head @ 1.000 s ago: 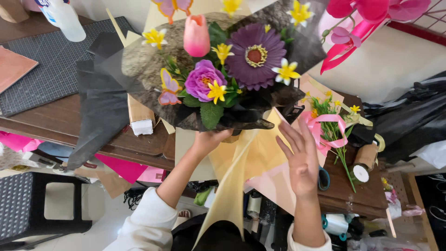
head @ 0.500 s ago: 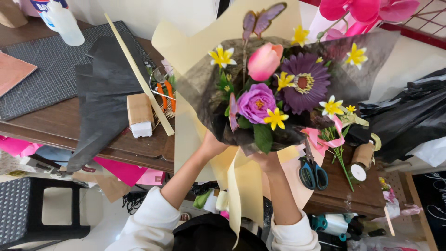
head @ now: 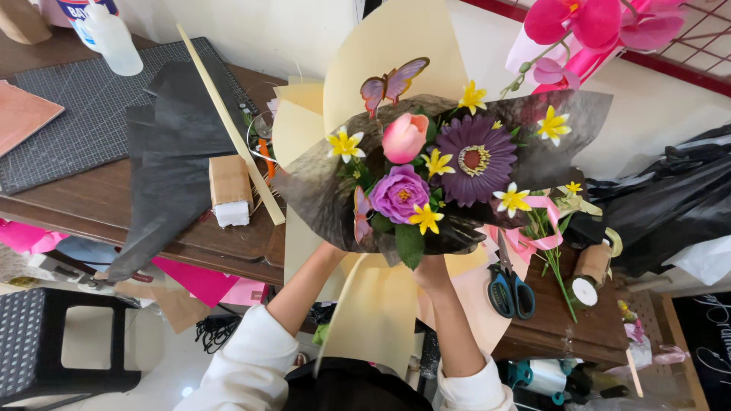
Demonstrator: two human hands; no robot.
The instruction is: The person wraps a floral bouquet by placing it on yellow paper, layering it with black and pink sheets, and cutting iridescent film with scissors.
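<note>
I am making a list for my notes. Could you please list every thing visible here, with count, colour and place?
bouquet: one, mixed flowers in dark wrap, centre, held up
cream paper: several sheets, behind and under the bouquet
black paper: several sheets, left on the table
cutting mat: one, grey, far left
bottle: one, clear, top left
scissors: one, blue and black handles, right of the bouquet
stool: one, black, bottom left
left hand: mostly hidden under the bouquet
right hand: under the bouquet base
</note>
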